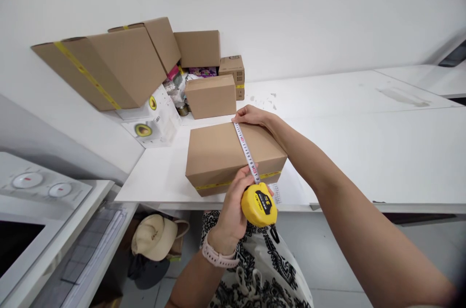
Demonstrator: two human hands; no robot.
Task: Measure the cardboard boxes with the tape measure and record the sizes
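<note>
A closed cardboard box (211,145) lies before me on the white table, with yellow tape along its near side. My left hand (233,206), a pink band on its wrist, is closed around a yellow tape measure (251,207) just off the box's near side. From its case the white blade (245,146) runs across the box top to the far edge. There my right hand (251,115) pinches the blade's end against the edge, fingertips partly hidden. Under the box's near right corner, a printed sheet (289,186) pokes out.
Behind stand a smaller cardboard box (211,97), more boxes and bagged items. At the left, a large taped carton (109,68) rests on a white avocado-print box (160,126). A microwave (40,201) is at lower left, with a beige cap (153,237) beneath table height.
</note>
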